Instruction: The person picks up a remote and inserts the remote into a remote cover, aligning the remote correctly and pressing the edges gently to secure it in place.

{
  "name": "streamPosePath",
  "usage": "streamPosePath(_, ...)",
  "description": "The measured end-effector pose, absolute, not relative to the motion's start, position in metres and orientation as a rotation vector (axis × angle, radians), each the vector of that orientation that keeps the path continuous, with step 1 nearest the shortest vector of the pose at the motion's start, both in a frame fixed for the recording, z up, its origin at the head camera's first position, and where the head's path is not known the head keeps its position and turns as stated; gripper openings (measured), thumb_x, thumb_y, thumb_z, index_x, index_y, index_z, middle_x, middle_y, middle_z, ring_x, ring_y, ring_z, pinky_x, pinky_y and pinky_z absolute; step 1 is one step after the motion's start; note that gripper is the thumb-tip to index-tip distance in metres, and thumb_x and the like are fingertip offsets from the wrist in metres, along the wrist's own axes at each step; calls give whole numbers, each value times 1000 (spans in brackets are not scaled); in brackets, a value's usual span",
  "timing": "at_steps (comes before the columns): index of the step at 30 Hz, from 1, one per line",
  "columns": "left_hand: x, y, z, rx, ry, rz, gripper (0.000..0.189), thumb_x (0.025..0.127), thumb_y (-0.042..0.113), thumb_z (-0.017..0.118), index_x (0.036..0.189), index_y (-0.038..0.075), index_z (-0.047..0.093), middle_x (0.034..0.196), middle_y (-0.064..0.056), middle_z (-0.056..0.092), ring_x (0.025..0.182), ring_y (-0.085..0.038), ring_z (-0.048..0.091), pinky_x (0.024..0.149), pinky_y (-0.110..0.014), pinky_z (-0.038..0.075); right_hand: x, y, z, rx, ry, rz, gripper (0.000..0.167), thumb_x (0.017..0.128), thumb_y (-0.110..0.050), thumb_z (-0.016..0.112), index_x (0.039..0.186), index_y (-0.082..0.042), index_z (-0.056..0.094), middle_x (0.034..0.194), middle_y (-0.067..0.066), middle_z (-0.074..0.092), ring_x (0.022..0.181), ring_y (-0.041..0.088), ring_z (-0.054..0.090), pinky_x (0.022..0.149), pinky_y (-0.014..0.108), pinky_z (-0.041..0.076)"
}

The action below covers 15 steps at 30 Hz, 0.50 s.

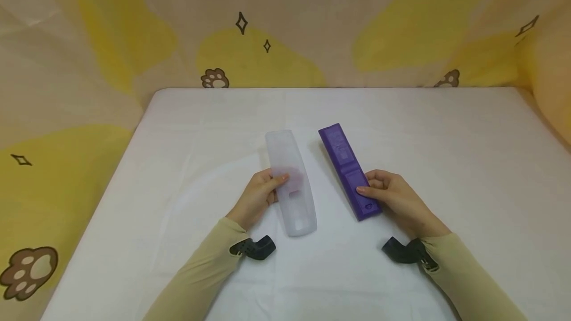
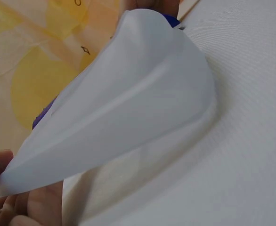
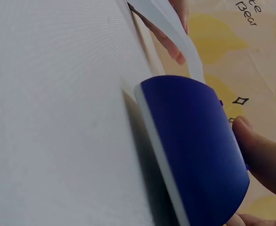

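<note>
My left hand [image 1: 256,194] pinches a long, translucent remote control cover [image 1: 300,214] by its left edge. The thumb lies on top, and the fingers show pinkish through the milky material. In the left wrist view the cover [image 2: 142,94] hides most of what lies behind it. To its right, my right hand [image 1: 397,202] grips a purple remote control [image 1: 343,155] near its lower end, thumb on the upward face. Raised panels and a small latch mark show on that face. A pale edge runs along the remote control [image 3: 194,141] in the right wrist view. Cover and remote control are apart.
Both things are held close over a white-covered table [image 1: 200,128]. Behind and beside it hangs a beige and yellow patterned cloth [image 1: 290,58]. Black wrist devices [image 1: 254,248] are strapped over both sleeves.
</note>
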<state>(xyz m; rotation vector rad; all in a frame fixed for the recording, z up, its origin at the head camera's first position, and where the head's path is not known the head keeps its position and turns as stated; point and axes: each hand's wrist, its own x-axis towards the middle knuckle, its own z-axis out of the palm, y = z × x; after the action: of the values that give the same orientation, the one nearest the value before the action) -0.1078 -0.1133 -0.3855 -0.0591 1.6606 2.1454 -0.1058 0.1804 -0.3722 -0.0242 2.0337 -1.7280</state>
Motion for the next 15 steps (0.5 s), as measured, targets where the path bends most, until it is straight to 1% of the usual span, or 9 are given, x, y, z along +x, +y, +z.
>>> streamPosePath(7,-107,-115,-387,-61,1664,2170,33,98,6,45,126,-12,41,113,-10,58,101,-16,59,89,-37,48,-106,178,-374,13,2004,-1815,48,90,-8,63,125,18,42,89,-2,68,77,7,63,70,22,52)
streamPosePath(15,-108,-114,-387,-65,1653,2180,34,99,5,43,127,-13,38,115,-11,55,103,-16,58,92,-36,47,-105,179,-374,62,2000,-1828,44,88,-7,64,120,16,45,86,-3,69,74,7,63,68,22,53)
